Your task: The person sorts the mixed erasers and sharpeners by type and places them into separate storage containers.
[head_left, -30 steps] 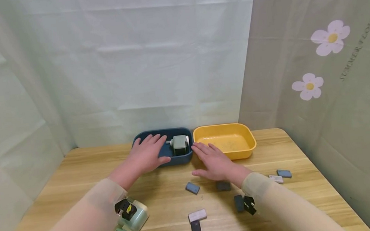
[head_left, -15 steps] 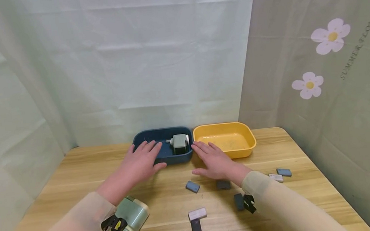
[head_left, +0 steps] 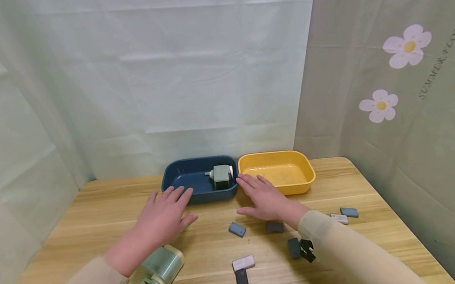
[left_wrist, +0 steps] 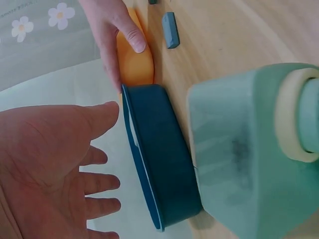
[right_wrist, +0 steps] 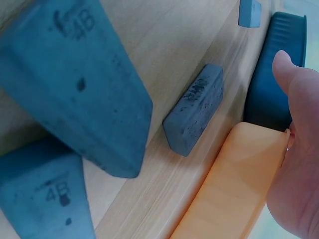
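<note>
My left hand [head_left: 162,218] is held over the table with its fingers spread, close to the front left of a dark blue tray [head_left: 212,197]. It holds nothing. Inside that tray, at its right end, lies a grey-green pencil sharpener [head_left: 221,174]. A second, light green pencil sharpener [head_left: 166,265] lies on the table beside my left forearm, crank towards me. My right hand [head_left: 264,198] is stretched out flat, fingertips at the left front corner of a yellow tray [head_left: 297,189], where the two trays meet. Nothing is in its grasp.
Several erasers lie about: a blue eraser [head_left: 237,229] between the hands, a white eraser [head_left: 243,263] touching a black eraser [head_left: 242,282] nearer me, and dark erasers marked 4B [right_wrist: 84,89] under my right wrist. Another blue eraser [head_left: 349,212] lies far right. Curtains [head_left: 203,70] stand behind the table.
My left hand has drawn back from over the blue tray, towards me and to the left, uncovering the tray's left part. My right hand stays in place.
</note>
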Demonstrator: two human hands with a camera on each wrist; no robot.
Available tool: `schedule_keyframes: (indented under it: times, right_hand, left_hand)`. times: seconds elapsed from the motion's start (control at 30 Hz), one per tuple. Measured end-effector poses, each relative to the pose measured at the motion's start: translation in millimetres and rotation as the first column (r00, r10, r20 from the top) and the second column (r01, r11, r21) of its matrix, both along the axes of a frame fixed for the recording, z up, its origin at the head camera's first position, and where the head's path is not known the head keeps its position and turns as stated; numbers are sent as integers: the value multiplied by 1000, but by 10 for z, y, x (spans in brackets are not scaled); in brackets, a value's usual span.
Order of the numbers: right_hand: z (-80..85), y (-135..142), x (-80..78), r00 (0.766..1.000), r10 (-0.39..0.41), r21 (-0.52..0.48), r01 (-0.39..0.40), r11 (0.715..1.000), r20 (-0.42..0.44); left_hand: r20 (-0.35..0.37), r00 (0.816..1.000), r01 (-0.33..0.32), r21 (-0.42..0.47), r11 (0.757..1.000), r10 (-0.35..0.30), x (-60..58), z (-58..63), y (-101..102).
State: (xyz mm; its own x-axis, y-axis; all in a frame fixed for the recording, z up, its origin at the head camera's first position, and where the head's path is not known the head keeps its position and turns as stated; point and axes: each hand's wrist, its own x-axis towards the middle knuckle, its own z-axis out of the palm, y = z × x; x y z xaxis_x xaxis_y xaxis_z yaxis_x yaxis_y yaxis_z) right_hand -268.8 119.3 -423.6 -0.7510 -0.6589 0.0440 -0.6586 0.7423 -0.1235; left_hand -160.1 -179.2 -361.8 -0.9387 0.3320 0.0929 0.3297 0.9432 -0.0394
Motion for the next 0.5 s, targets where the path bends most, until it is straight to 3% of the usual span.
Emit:
schedule_keyframes:
  times: [0.5]
  right_hand:
    - [-22, -1, -16, 1000, -1, 8, 1, 1000, -15]
  left_hand:
    - [-42, 999, 13, 43, 999, -12, 305, -138, -135]
